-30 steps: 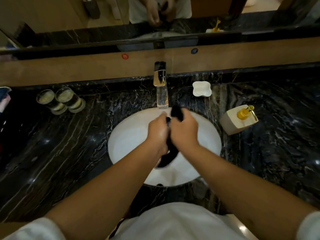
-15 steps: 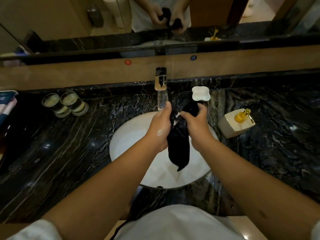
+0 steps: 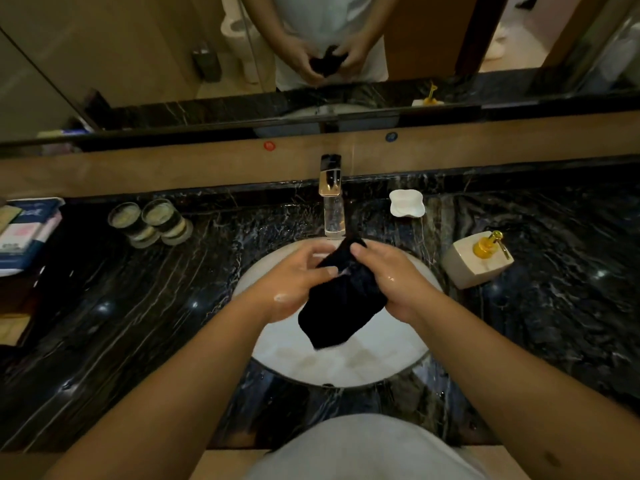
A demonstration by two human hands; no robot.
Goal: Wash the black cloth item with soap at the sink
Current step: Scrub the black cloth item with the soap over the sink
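Both hands have dropped lower over the basin since half a second ago, and the black cloth [image 3: 341, 299] now lies slanted between them instead of hanging straight down. Each hand's grip is a pinch on the cloth: the left hand [image 3: 294, 282] has its thumb laid across the upper part with the fingers curled behind, and the right hand [image 3: 391, 275] curls over the top edge, fingertips on the fabric. A dab of white lather sits on the back of the left hand. Both forearms reach in from the near edge, wrists bent inward. The cloth's lower end hangs free above the white sink [image 3: 346, 365], just below the faucet [image 3: 331, 195]. How the fingers lie under the cloth is hidden. On the dark marble desk [image 3: 121, 323] stand a soap dispenser [image 3: 478, 259] to the right, a white soap dish [image 3: 407, 203] behind it, and two glasses [image 3: 150, 221] on the left. Boxes at the far left are cut off by the frame.
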